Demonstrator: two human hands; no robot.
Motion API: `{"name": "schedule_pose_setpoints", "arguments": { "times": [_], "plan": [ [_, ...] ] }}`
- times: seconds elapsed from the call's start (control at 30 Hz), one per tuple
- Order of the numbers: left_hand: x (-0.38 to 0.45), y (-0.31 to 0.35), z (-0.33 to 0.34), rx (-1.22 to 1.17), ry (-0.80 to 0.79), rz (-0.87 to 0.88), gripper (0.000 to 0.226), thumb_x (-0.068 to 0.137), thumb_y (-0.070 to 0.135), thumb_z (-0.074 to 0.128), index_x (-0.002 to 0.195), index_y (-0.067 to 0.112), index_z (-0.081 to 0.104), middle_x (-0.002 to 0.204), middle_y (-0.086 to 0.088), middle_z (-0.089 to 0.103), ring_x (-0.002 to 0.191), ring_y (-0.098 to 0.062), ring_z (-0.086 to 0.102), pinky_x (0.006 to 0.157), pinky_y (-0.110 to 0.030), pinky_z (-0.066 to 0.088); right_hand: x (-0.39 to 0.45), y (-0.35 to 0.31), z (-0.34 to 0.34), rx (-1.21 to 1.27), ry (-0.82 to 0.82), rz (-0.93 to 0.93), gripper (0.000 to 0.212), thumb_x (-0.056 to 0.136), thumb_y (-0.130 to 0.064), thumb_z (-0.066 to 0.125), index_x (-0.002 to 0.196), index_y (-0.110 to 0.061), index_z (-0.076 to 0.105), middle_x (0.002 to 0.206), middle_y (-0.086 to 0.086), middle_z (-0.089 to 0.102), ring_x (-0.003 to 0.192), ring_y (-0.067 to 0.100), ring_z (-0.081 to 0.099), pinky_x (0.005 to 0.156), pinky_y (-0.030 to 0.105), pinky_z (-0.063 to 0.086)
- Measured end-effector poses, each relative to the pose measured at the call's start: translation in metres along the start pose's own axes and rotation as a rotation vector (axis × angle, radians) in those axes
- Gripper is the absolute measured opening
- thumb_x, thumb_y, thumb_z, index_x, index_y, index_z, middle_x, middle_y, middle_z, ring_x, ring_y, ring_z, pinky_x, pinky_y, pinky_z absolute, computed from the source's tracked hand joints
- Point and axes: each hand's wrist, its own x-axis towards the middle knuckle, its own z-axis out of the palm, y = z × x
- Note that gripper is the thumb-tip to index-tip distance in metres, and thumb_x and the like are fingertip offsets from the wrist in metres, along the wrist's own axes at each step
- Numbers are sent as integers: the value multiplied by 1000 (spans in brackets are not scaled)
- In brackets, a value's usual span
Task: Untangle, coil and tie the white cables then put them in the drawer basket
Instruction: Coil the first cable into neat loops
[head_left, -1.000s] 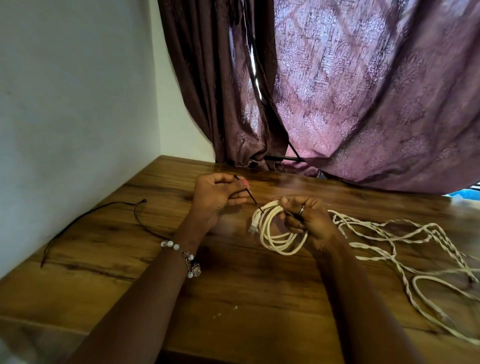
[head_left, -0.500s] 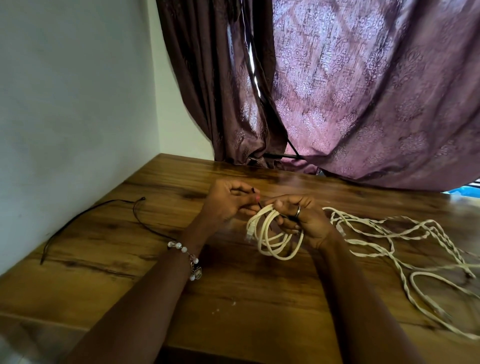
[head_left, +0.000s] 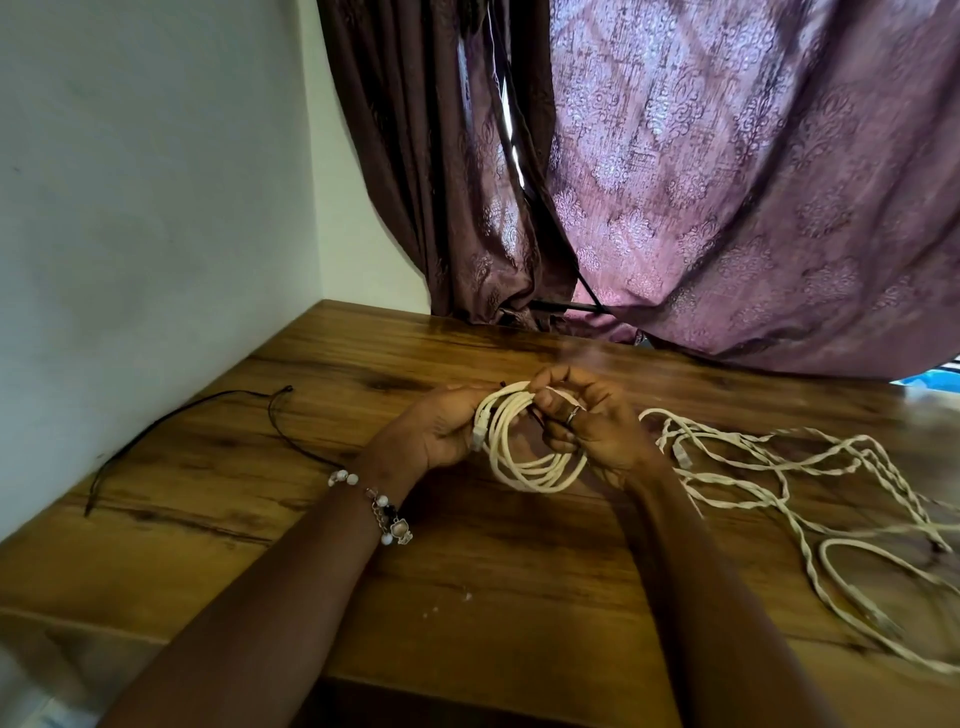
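A coiled white cable (head_left: 524, 457) hangs in several loops between both hands above the wooden table (head_left: 467, 571). My left hand (head_left: 436, 431) grips the coil's left side, where a white plug shows. My right hand (head_left: 587, 421) pinches the top right of the coil, and a thin black tie peeks out by its fingers. To the right, a tangle of twisted white cables (head_left: 810, 488) sprawls over the table. No drawer basket is in view.
A thin black string (head_left: 197, 421) lies on the table's left part near the white wall (head_left: 130, 234). Purple curtains (head_left: 701, 182) hang over the table's far edge. The table's front edge runs just below my forearms.
My left hand has moved right and taken hold of the coil's left side. The black tie, stretched between the hands a second ago, is now drawn in at the coil.
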Motion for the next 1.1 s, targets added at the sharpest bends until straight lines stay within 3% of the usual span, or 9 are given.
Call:
{"name": "schedule_pose_setpoints", "arguments": {
  "times": [0.07, 0.17, 0.27, 0.4, 0.5, 0.67, 0.8, 0.93, 1.1],
  "plan": [
    [0, 0, -1, -33, -17, -57, 14, 78, 8, 63, 74, 0, 73, 69, -11, 69, 59, -15, 66, 64, -28, 56, -1, 0, 0, -29, -7, -12, 35, 75, -27, 79, 98, -4, 68, 60, 6, 49, 42, 7, 32, 44, 18, 29],
    [-1, 1, -1, -43, -30, -103, 17, 70, 11, 65, 77, -3, 71, 69, -11, 69, 61, -16, 65, 68, -30, 56, -5, -5, 2, -86, -7, -32, 15, 86, 4, 60, 101, 6, 63, 62, -3, 60, 45, 3, 45, 45, 17, 36],
    [-4, 3, 1, -29, -58, -128, 13, 72, 5, 62, 73, -2, 73, 66, -11, 68, 58, -14, 65, 63, -26, 56, -8, -8, 5, -125, -11, -40, 25, 83, 19, 53, 102, 6, 61, 64, -6, 65, 47, 1, 52, 45, 15, 40],
    [-7, 1, 4, -26, -83, -142, 36, 91, 0, 47, 65, -3, 72, 64, -13, 68, 54, -17, 67, 56, -27, 58, -9, -8, 6, -140, 32, -50, 24, 70, 9, 68, 93, 3, 69, 77, 0, 68, 50, 7, 53, 43, 17, 39],
    [-6, 1, 4, -48, -62, -141, 27, 87, 0, 51, 73, -5, 73, 75, -17, 69, 63, -21, 69, 65, -33, 59, -9, -8, 7, -177, 57, -43, 30, 69, 14, 68, 96, 0, 69, 81, -1, 68, 57, 5, 58, 45, 17, 45],
    [-5, 1, 5, -73, -58, -129, 16, 82, 2, 57, 82, -7, 70, 77, -17, 69, 63, -21, 69, 66, -37, 59, -5, -2, 12, -148, 87, -150, 25, 64, -3, 77, 89, -7, 75, 103, 14, 57, 54, 9, 51, 42, 20, 36],
    [-2, 2, 4, -76, -82, -91, 17, 83, 5, 58, 80, -3, 73, 75, -16, 70, 62, -21, 70, 61, -37, 60, -2, 2, 13, -114, 130, -179, 26, 68, -7, 76, 91, 3, 71, 104, 11, 55, 49, 10, 47, 41, 19, 34],
    [-1, 3, 1, -35, 3, -9, 28, 67, 6, 71, 93, -4, 68, 80, -17, 70, 63, -21, 69, 63, -35, 59, -3, 3, 15, -119, 160, -166, 11, 74, -7, 73, 84, -5, 74, 101, 10, 59, 44, 15, 40, 41, 18, 32],
    [-3, 4, 0, 35, 57, 197, 8, 86, 2, 62, 85, 0, 69, 74, -11, 73, 64, -17, 70, 57, -27, 58, -6, 0, 20, -208, 222, -61, 9, 78, 0, 67, 81, -6, 73, 97, 4, 60, 49, 6, 49, 38, 17, 30]
  ]
}}
